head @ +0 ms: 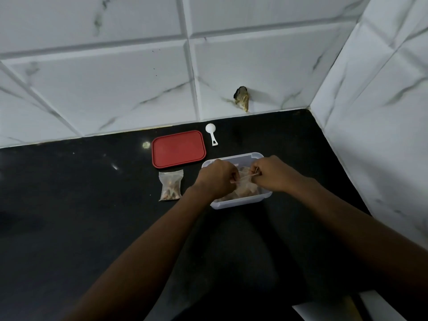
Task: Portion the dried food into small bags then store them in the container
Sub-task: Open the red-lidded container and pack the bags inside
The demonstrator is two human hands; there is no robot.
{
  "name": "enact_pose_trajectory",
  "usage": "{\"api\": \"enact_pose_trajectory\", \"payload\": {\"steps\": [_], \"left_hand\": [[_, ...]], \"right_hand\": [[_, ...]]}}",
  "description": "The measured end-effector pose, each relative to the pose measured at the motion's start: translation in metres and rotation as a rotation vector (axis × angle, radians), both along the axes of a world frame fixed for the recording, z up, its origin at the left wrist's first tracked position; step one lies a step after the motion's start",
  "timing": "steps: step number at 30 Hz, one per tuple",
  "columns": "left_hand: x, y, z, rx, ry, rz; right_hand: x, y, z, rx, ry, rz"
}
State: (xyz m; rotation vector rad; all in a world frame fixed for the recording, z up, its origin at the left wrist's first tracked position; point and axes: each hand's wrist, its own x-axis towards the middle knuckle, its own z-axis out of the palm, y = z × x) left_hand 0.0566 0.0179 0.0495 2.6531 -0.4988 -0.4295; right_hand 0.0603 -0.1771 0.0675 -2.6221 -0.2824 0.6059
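Both hands [245,176] pinching small bag [246,180], over clear container [257,156]

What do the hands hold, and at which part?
Left hand and right hand pinch a small clear bag by its top edge, over the container.

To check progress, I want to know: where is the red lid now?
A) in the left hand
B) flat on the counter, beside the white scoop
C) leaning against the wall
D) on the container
B: the red lid lies flat on the counter, left of the white scoop, and the container stands uncovered.
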Motion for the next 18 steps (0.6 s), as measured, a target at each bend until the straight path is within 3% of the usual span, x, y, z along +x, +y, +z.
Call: {"api": "enact_pose_trajectory", "payload": {"steps": [4, 8, 12, 18], "left_hand": [[0.001, -0.003, -0.005, 0.037, -0.019, 0.020], [-0.001, 0.009, -0.003, -0.107, -0.018, 0.105], [0.001, 0.037, 0.002, -0.254, -0.082, 0.222], [0.005, 0.094, 0.005, -0.267, -0.082, 0.379]], "right_hand": [[0.002, 0.008, -0.007, -0.107, -0.054, 0.061], [0.002, 0.010, -0.003, -0.094, -0.065, 0.041], [0.001, 0.023, 0.013, 0.098, -0.164, -0.010], [0.013, 0.082, 0.021, 0.366, -0.192, -0.019]]}}
